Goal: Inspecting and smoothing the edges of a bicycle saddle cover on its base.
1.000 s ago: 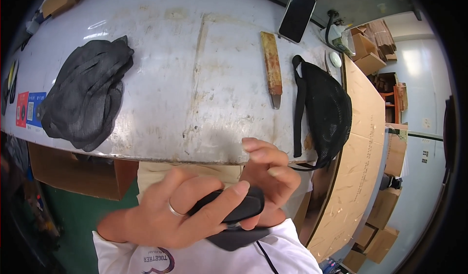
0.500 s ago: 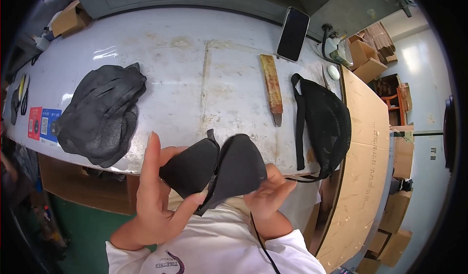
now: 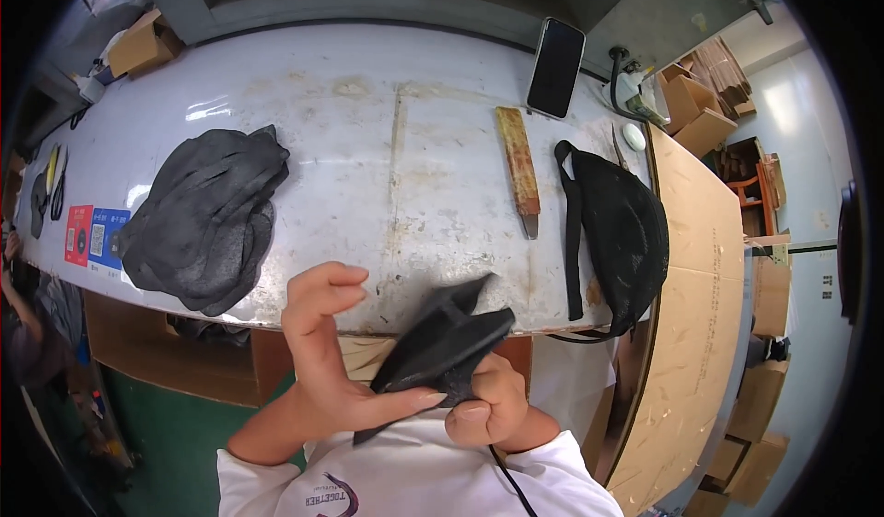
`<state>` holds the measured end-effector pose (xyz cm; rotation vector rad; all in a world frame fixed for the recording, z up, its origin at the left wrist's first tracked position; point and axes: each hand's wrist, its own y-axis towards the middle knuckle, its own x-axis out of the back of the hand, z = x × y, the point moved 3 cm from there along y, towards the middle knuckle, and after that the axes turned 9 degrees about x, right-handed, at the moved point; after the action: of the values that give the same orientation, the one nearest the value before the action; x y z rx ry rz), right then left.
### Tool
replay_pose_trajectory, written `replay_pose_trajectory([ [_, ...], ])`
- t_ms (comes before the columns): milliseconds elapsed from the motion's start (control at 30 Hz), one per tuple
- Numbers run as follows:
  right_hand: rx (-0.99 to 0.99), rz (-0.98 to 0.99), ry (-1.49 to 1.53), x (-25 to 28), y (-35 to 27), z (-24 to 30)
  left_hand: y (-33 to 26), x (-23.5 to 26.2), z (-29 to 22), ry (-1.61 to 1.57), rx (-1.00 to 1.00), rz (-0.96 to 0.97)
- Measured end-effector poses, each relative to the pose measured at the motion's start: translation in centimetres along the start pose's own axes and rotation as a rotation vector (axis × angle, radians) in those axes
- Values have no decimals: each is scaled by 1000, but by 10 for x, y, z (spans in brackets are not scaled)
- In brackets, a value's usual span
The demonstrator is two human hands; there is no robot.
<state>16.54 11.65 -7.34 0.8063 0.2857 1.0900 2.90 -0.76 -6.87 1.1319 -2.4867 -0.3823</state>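
Close to my chest, at the near edge of the table, I hold a black curved fabric piece (image 3: 442,342). My right hand (image 3: 488,406) grips its lower end in a fist, thumb on top. My left hand (image 3: 331,360) presses the piece from the left with the thumb under it, the other fingers raised and curled. A pile of similar dark grey pieces (image 3: 207,218) lies on the worn white table (image 3: 396,149) to the left. A black waist bag (image 3: 622,232) with a strap lies on the right.
A rusty flat metal tool (image 3: 520,167) lies mid-table. A dark phone (image 3: 557,66) leans at the back. A plywood board (image 3: 691,296) bounds the table's right side. Cardboard boxes (image 3: 704,116) stand beyond it, another box (image 3: 143,43) at the back left. Scissors (image 3: 51,185) and coloured cards (image 3: 92,236) sit far left.
The black piece was pressed flat between both hands, then spread into two cups, and is now folded narrow. My left fingers have lifted off it.
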Motion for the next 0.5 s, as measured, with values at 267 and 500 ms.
replay_pose_trajectory([
  [267, -371, -453, 338, 2, -14, -14, 2, 26, -21, 144, -115, -218],
  [500, -324, -393, 418, 3, -6, -21, 2, 25, -28, 55, -92, -243],
])
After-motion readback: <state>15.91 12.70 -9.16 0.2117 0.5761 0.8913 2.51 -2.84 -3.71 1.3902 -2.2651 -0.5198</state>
